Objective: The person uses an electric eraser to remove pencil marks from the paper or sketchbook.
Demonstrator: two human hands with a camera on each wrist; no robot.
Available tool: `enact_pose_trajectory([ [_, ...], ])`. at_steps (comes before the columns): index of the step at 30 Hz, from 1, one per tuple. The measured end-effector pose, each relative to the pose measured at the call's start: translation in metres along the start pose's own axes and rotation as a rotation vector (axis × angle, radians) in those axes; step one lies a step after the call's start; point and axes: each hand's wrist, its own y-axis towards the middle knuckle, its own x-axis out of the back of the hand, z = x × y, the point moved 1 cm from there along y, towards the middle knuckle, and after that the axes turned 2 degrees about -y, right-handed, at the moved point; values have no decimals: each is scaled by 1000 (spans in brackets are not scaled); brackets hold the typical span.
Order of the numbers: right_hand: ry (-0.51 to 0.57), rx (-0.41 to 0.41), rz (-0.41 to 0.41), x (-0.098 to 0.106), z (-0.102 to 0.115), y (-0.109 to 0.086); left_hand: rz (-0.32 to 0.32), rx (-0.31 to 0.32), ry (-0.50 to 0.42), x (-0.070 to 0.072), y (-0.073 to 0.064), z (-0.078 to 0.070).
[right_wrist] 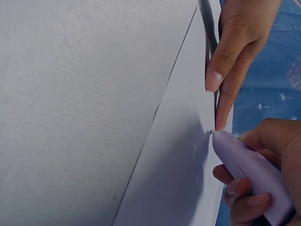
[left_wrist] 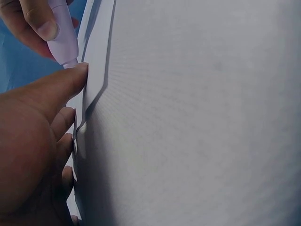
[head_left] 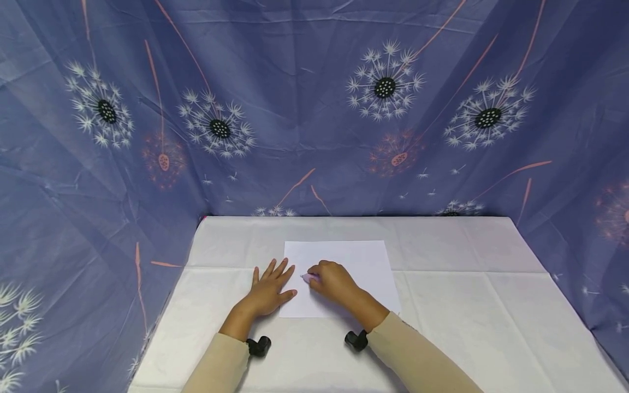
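Note:
A blank white sheet of paper (head_left: 354,259) lies on the white-covered table. My left hand (head_left: 267,293) rests with spread fingers on the paper's left edge, its thumb pointing toward the sheet. Over the paper, my right hand (head_left: 336,283) grips a fat lavender pen (right_wrist: 251,172) with its fingers curled round the body. The pen's small narrow tip points left and sits at the paper surface; whether it touches cannot be told. In the left wrist view the pen (left_wrist: 63,35) appears just beyond the left thumb (left_wrist: 70,77). No mark shows on the sheet.
The white tablecloth (head_left: 467,305) has fold creases and spreads round the paper. Blue fabric with dandelion prints (head_left: 295,109) hangs behind and at both sides of the table. Black wrist-worn devices (head_left: 259,346) sit at both sleeve cuffs.

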Motion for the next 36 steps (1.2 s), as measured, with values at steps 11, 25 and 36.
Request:
enact_pose_trajectory([
  [11, 13, -11, 6, -1, 0, 2, -13, -4, 12, 0, 0, 2],
  [25, -4, -18, 7, -2, 0, 3, -11, 1, -2, -3, 1, 4],
  [36, -8, -30, 4, -1, 0, 3, -2, 10, -3, -2, 0, 3],
])
